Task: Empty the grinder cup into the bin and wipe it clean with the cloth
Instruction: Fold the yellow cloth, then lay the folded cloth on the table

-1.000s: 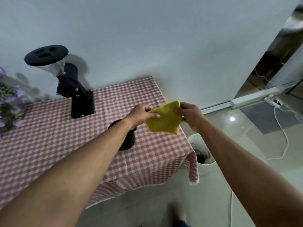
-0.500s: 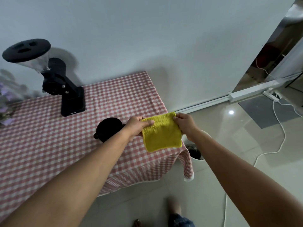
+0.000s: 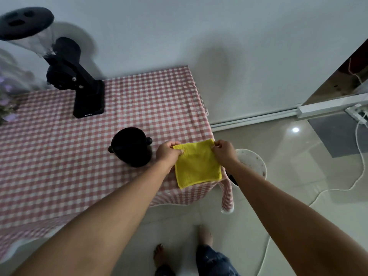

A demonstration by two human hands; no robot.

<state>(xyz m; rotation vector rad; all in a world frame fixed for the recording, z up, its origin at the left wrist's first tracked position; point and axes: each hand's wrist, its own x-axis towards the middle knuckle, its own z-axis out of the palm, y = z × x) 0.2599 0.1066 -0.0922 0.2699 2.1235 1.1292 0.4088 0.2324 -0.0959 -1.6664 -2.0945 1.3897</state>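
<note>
A yellow cloth point(image 3: 198, 166) hangs spread flat over the table's front right corner. My left hand point(image 3: 168, 154) pinches its top left corner and my right hand point(image 3: 224, 152) pinches its top right corner. The black grinder cup point(image 3: 131, 147) stands upright on the checked tablecloth, just left of my left hand and apart from it. A white bin point(image 3: 252, 163) stands on the floor beside the table corner, partly hidden behind my right forearm.
The black grinder point(image 3: 65, 70) with its clear hopper stands at the back left of the red-checked table point(image 3: 59, 156). Purple flowers point(image 3: 8, 96) are at the far left edge. A white cable point(image 3: 356, 166) runs over the tiled floor at right. Bare feet show below.
Both hands have lowered the yellow cloth and spread it flat over the table corner. The view has tilted further down.
</note>
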